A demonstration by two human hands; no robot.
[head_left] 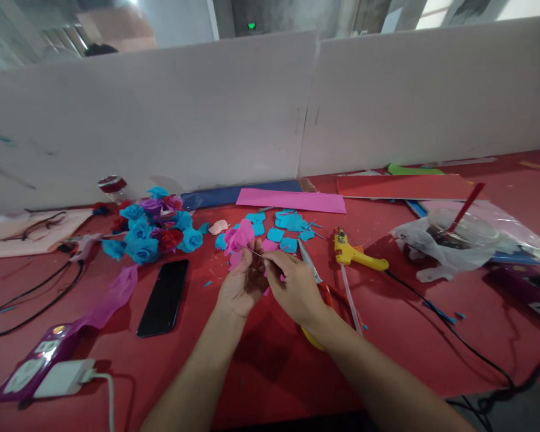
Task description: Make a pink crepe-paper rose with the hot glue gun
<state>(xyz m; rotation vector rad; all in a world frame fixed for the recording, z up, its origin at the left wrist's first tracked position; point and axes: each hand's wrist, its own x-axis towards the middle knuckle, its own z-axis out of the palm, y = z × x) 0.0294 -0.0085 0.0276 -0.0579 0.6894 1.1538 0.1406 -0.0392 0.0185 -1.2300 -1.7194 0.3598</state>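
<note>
Pink petals (239, 239), one cluster, pinched with one thin wire (257, 254) between two hands (270, 283) held together.

matt pink paper petals (239, 237), glossy black phone (164, 297), thin metal wire (257, 254)

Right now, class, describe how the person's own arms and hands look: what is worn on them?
Both forearms are bare, with no sleeves in view. The left hand and right hand wear no gloves; no rings, watch or bracelet can be made out.
</note>
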